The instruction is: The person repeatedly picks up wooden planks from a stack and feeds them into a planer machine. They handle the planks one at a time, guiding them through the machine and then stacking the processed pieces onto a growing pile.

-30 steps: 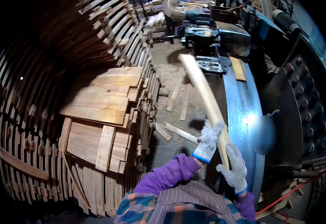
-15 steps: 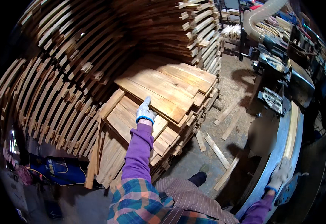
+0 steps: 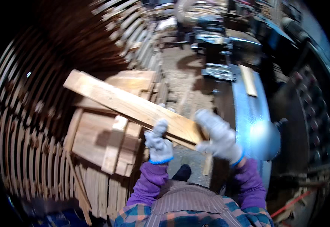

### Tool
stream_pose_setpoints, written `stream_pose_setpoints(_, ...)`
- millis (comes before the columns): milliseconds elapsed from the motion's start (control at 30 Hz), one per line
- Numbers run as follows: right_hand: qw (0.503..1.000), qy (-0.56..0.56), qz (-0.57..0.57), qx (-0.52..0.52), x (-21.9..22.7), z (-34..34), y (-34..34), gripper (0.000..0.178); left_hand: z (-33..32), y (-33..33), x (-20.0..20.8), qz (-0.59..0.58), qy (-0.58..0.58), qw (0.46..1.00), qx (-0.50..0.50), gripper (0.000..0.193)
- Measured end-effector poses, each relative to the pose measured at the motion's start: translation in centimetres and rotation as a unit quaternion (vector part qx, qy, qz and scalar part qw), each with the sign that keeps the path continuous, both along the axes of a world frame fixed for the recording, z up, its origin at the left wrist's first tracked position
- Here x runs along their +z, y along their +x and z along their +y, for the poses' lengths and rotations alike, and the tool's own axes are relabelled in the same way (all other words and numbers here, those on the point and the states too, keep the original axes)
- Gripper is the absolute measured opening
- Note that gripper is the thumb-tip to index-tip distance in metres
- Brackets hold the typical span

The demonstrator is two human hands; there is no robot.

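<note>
Board (image 3: 134, 108) of pale wood slants from the upper left toward the middle of the frame, raised over a stack of boards (image 3: 89, 132) at left centre. Left hand (image 3: 159, 147), gloved, is closed around its lower edge near the middle of the frame, gripping from underneath, with fingertips showing past the far edge. Right hand (image 3: 221, 140), also gloved, is half curled at the lower right end, fingers by the upper edge and thumb by the lower; it is blurred, so I cannot tell whether it grips firmly or only steadies.

As far as can be judged, picking up is done for this piece: it is clear of the blue-grey metal desk (image 3: 244, 113) at right and has not been set down anywhere. One narrow strip (image 3: 248, 80) lies on that desk at upper right, near the machine head (image 3: 218, 72), with neither hand on it. Much wood remains: the stack, with a short board (image 3: 114, 145) crosswise on top, and slatted piles (image 3: 25, 159) along the left. How many pieces are finished cannot be told.
</note>
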State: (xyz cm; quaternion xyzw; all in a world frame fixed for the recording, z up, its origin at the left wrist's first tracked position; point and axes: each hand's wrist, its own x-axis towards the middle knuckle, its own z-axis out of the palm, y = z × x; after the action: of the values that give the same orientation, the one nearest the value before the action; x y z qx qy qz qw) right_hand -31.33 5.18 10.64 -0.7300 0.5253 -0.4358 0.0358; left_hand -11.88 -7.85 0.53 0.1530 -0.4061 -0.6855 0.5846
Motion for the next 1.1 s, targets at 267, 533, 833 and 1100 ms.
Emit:
stream_pose_setpoints(267, 0.893, 0.111, -0.028, -0.435, -8.1, 20.3, 4.2, 0.061, 16.5, -13.5, -1.1, -0.140, 0.259, 0.874, -0.386, 0.031)
stream_pose_setpoints(533, 0.723, 0.183, 0.340, -0.572, -13.9, 15.6, -4.2, 0.035, 12.9, -14.9, -8.0, -0.262, 0.242, 0.860, -0.366, 0.024)
stream_pose_setpoints(833, 0.692, 0.423, 0.304, -0.499, -23.5, -0.1, -29.6, 0.043, 8.9, -11.7, 0.7, -0.278, 0.249, 0.854, -0.362, 0.031)
stream_pose_setpoints(1100, 0.954, 0.153, -0.066, -0.251, -7.3, 14.1, 0.2, 0.076, 10.4, -14.4, -3.5, -0.329, -0.083, 0.920, -0.195, 0.032)
